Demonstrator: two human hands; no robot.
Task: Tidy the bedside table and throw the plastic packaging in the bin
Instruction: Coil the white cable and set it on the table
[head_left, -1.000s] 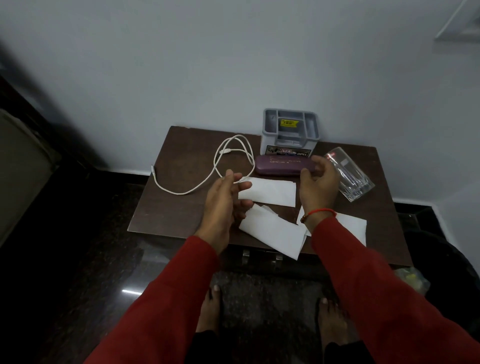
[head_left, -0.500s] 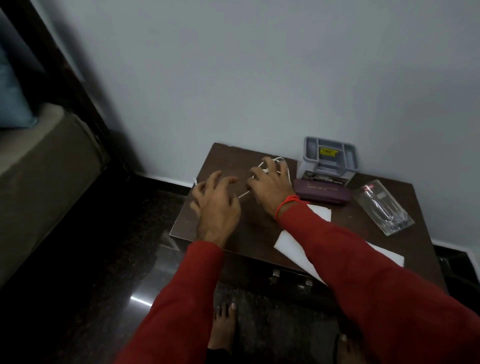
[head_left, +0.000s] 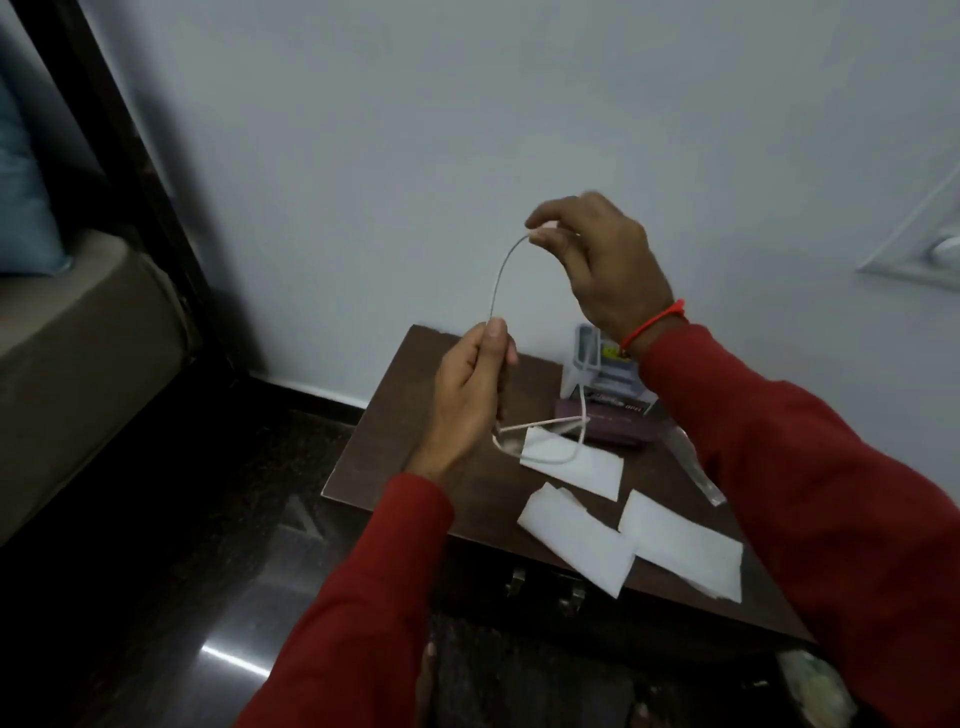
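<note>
Head view shows your hands raised above the bedside table (head_left: 415, 447), each pinching the white cable (head_left: 496, 283). Your right hand (head_left: 597, 265) pinches one end between thumb and fingertips, high over the table; your left hand (head_left: 467, 395), lower, pinches the cable between thumb and curled fingers. The rest hangs in a loop onto the table, beside the purple case (head_left: 613, 426). Three white papers (head_left: 576, 540) lie on the table's near side, the clear plastic packaging (head_left: 693, 467) at its right, the grey organiser (head_left: 592, 358) at its back.
</note>
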